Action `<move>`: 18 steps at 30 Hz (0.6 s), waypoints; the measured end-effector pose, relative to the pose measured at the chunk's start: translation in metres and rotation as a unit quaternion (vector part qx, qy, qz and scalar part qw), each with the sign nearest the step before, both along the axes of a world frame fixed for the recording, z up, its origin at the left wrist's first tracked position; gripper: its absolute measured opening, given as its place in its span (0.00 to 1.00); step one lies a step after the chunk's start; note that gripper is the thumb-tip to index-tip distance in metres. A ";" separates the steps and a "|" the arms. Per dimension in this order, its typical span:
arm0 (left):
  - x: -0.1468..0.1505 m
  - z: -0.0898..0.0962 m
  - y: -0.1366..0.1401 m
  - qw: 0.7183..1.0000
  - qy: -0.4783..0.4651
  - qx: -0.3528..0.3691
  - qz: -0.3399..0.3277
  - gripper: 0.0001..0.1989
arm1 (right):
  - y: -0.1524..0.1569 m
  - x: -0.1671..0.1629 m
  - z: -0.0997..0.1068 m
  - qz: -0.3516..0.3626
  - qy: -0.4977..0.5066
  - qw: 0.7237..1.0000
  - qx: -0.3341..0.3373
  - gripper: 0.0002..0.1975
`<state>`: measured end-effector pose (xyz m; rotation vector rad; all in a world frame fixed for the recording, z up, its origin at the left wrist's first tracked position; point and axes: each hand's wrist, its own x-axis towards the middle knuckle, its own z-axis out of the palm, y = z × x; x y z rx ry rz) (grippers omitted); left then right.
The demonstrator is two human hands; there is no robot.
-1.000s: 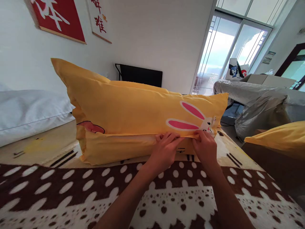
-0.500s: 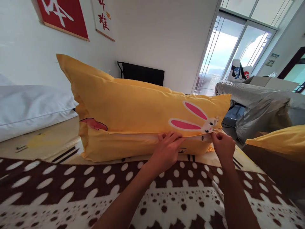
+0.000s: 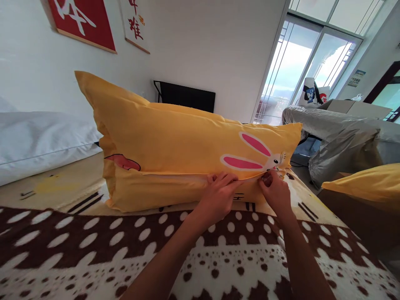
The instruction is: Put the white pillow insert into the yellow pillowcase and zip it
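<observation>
Both hands pinch the pillowcase's (image 3: 175, 141) open edge: my left hand (image 3: 218, 198) grips the flap, my right hand (image 3: 275, 191), just beside it, closes under the rabbit print (image 3: 250, 156). Below my wrists lies the dotted blanket (image 3: 93, 241).

Walls: plain white walls (image 3: 203, 37) are seen behind the bed.
Wall hangings: a red panel with white brushed characters (image 3: 83, 21) is hung at upper left; a white panel with red characters (image 3: 135, 23) is hung just beside it.
Dark frame: a black rectangular piece (image 3: 187, 98) is set against the far wall.
Windows: tall glazed sliding doors (image 3: 300, 62) are placed at right, and bright daylight is let in through them.
Sofa: furniture wrapped in grey sheeting (image 3: 340, 133) is seen at right; a cardboard box (image 3: 359, 109) is laid on it.
Bedding: a white pillow (image 3: 40, 141) is laid at left.
Blanket: a brown and cream dotted blanket (image 3: 93, 246) is spread in the foreground.
</observation>
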<state>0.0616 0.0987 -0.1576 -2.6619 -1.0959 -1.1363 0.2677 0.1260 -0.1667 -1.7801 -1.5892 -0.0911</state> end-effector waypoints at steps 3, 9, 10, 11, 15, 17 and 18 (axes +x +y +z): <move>0.000 -0.001 0.000 1.000 -0.001 0.002 -0.003 0.17 | 0.002 0.004 -0.002 -0.016 -0.004 1.000 -0.018 0.11; 0.000 -0.002 0.002 1.000 0.001 -0.001 -0.002 0.17 | 0.006 0.009 -0.006 -0.005 -0.024 1.000 -0.016 0.12; 0.000 -0.003 0.002 1.000 -0.001 0.000 -0.003 0.17 | 0.007 0.010 -0.006 0.003 -0.024 1.000 -0.008 0.12; 0.000 -0.003 0.003 1.000 -0.002 0.001 -0.003 0.16 | 0.007 0.011 -0.006 0.013 -0.024 1.000 0.000 0.12; 0.000 -0.004 0.004 1.000 0.000 0.001 0.005 0.15 | 0.007 0.017 -0.006 0.045 -0.021 0.999 -0.003 0.12; 0.000 -0.004 0.004 1.000 0.001 -0.002 0.002 0.15 | 0.007 0.019 -0.005 0.053 -0.020 0.998 -0.006 0.12; 0.000 -0.004 0.004 1.000 0.001 -0.003 -0.001 0.15 | 0.007 0.020 -0.004 0.056 -0.019 0.998 -0.005 0.12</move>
